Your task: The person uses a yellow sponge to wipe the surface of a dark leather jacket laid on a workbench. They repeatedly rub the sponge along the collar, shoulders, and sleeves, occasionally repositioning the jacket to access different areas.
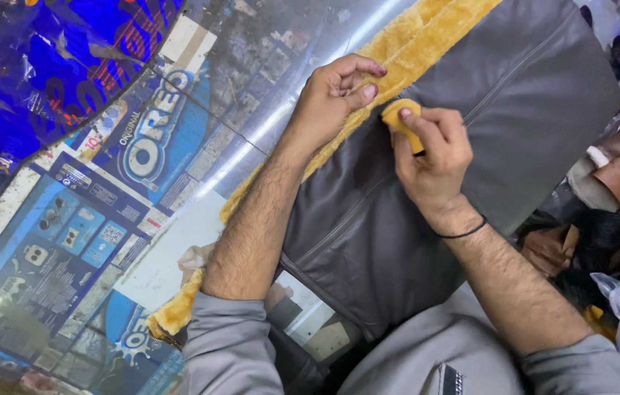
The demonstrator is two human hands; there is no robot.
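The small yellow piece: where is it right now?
In the head view, the small yellow piece is pinched in the right hand, on the grey jacket, beside the yellow fur trim and left hand.

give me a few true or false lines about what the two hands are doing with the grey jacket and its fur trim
1. The left hand pinches the yellow fur trim. True.
2. The right hand holds a pair of scissors. False: it presses a small yellow piece at the trim's edge.
3. The grey jacket lies on a glossy printed surface. True.
4. The right wrist is bare. False: it wears a thin black band.
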